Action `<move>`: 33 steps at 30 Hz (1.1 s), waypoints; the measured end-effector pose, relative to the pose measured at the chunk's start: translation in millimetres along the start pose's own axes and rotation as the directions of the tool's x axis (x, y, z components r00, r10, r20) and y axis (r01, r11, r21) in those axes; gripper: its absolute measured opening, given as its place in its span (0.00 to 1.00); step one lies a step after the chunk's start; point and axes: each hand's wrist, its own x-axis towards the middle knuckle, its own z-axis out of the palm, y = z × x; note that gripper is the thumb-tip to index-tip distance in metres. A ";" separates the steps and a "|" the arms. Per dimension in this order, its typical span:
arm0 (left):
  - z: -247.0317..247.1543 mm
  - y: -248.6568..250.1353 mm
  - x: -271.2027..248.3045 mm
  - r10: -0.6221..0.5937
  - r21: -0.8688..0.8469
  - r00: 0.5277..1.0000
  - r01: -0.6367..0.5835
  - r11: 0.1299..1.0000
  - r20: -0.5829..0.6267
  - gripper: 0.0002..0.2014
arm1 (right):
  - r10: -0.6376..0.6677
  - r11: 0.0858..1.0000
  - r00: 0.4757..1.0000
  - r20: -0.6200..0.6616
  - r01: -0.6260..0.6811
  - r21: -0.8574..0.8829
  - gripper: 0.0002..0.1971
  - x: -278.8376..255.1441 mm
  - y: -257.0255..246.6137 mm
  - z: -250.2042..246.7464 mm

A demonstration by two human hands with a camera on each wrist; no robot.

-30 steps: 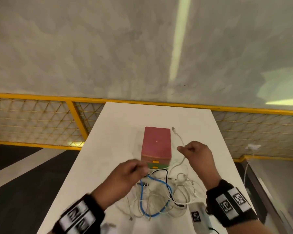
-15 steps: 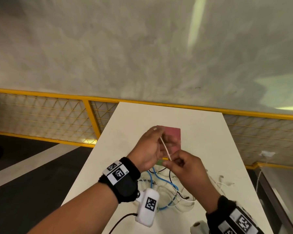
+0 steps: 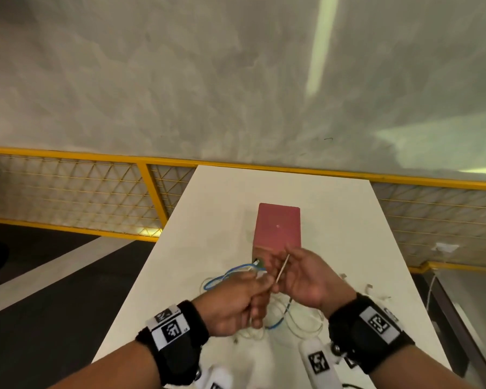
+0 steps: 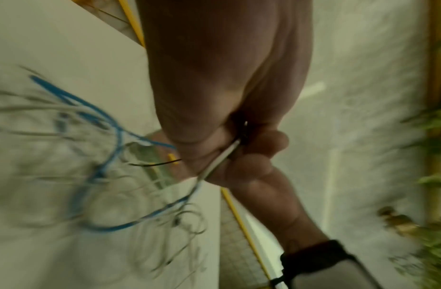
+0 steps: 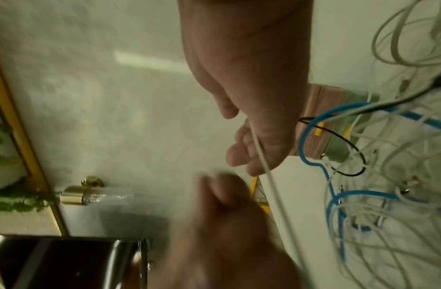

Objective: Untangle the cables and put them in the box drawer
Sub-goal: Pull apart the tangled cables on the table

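Both hands' grip pinches one thin, smooth white cable [image 3: 282, 268] above the box [image 3: 278, 226].

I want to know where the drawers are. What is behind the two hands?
Behind the left hand and right hand stands the pink box. Its top shows; the hands cover most of its drawer front.
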 end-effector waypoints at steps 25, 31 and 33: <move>3.0 28.1 -2.6 0.289 0.779 0.926 -0.362 0.512 0.241 0.09 | -0.077 0.997 0.997 0.019 0.077 0.019 0.13 1.2 -37.7 1.2; -42.2 2.1 -43.3 -0.224 0.956 0.942 -0.206 0.208 0.251 0.13 | -0.038 0.997 0.998 -0.059 0.041 0.061 0.11 17.2 -39.3 -17.2; -46.8 7.2 -37.8 -0.073 0.972 0.982 -0.161 0.171 0.175 0.18 | -0.044 0.997 0.998 -0.050 0.046 0.055 0.12 21.5 -26.8 -17.3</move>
